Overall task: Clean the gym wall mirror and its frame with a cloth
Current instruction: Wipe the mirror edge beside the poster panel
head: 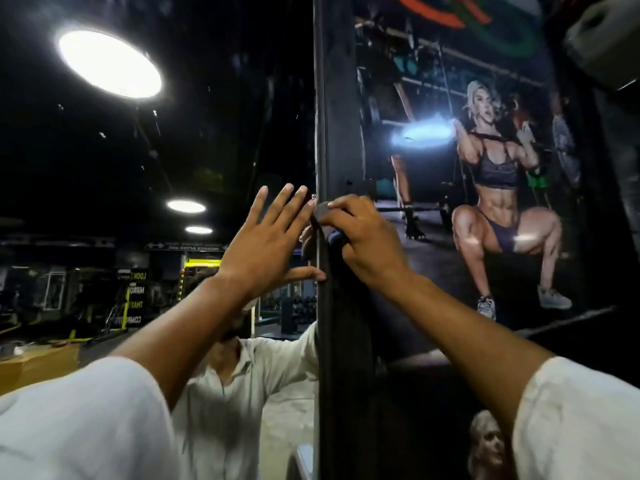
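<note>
The wall mirror (173,161) fills the left half of the head view and reflects the dark gym and ceiling lights. Its black frame (337,116) runs vertically down the middle. My left hand (266,240) lies flat on the glass beside the frame, fingers spread and straight, thumb touching the frame's edge. My right hand (360,244) grips a small dark cloth (323,213) and presses it against the frame's edge at mid-height. Most of the cloth is hidden under the fingers.
A glossy fitness poster (485,202) covers the wall right of the frame. The mirror reflects a person in a white shirt (235,393), yellow gym equipment (201,268) and round ceiling lights (110,62). A pale object (609,39) sits at the top right corner.
</note>
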